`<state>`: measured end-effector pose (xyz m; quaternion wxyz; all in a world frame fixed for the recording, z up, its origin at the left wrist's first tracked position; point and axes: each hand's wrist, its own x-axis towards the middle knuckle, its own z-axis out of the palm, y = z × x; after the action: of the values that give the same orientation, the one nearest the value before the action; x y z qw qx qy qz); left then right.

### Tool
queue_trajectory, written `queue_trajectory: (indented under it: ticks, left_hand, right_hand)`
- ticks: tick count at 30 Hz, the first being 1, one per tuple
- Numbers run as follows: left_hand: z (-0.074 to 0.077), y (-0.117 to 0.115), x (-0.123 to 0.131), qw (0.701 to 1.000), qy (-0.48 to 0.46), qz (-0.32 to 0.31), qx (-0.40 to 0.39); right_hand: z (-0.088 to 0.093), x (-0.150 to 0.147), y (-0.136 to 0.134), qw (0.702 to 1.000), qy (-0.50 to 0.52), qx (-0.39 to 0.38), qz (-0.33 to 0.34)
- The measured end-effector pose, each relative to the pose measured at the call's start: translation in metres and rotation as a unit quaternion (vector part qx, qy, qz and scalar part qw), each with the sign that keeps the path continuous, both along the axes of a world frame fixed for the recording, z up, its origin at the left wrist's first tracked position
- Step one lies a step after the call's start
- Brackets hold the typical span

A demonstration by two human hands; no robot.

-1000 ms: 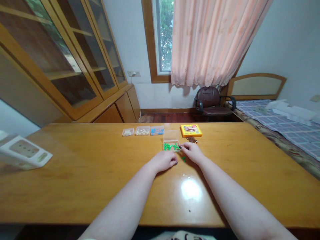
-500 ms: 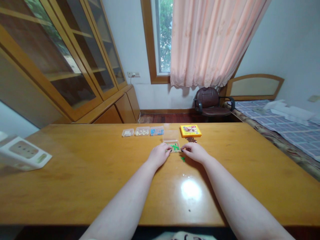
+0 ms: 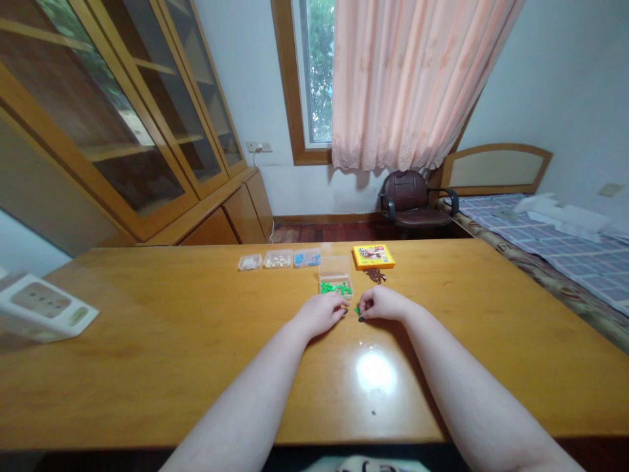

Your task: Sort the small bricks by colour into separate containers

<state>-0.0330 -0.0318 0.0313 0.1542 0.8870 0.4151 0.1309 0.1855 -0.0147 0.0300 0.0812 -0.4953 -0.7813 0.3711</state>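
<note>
Small green pieces (image 3: 328, 288) lie in a clear plastic box (image 3: 336, 267) whose lid stands raised at the back. My left hand (image 3: 322, 314) rests on the table just in front of this box, its fingers loosely curved and apart, nothing visible in them. To its right, my right hand (image 3: 386, 304) has its thumb and fingers pinched at a small green piece (image 3: 357, 311) on the tabletop. The fingers partly cover that piece, and its exact shape is too small to make out.
Behind stand clear boxes of blue pieces (image 3: 307, 259), cream pieces (image 3: 278, 259) and whitish pieces (image 3: 250, 263). A yellow box (image 3: 373, 257) lies at the far edge, brown pieces (image 3: 375, 276) before it. A white object (image 3: 46, 307) is at the left.
Both hands have drawn back from the open box toward me. My right hand has come down to the loose green pieces, and the green pieces inside the box show more fully.
</note>
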Motion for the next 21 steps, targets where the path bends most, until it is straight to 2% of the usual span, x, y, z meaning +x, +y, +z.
queue_trajectory:
  ticks: [3, 9, 12, 15, 17, 21]
  left_hand:
    - [-0.001, -0.002, 0.003, 0.999, 0.027, -0.026, -0.007]
    - [-0.001, -0.002, 0.004, 0.999, 0.036, -0.023, -0.012]
    - [-0.001, -0.001, 0.004, 0.999, 0.037, -0.005, -0.013]
    - [-0.001, -0.002, 0.005, 0.999, 0.045, 0.010, -0.022]
    - [0.000, -0.002, 0.005, 0.998, 0.052, 0.012, -0.031]
    - [0.000, -0.003, 0.005, 0.998, 0.051, 0.011, -0.044]
  right_hand:
    - [-0.001, -0.002, -0.002, 1.000, -0.009, 0.011, 0.005]
    - [-0.006, -0.005, -0.003, 0.999, 0.008, 0.044, 0.004]
    - [-0.011, -0.014, -0.003, 0.986, 0.071, 0.132, -0.065]
    - [-0.018, -0.029, -0.003, 0.947, 0.124, 0.237, -0.177]
    - [-0.021, -0.036, -0.003, 0.941, 0.141, 0.241, -0.193]
    - [-0.022, -0.032, 0.001, 0.950, 0.121, 0.220, -0.187]
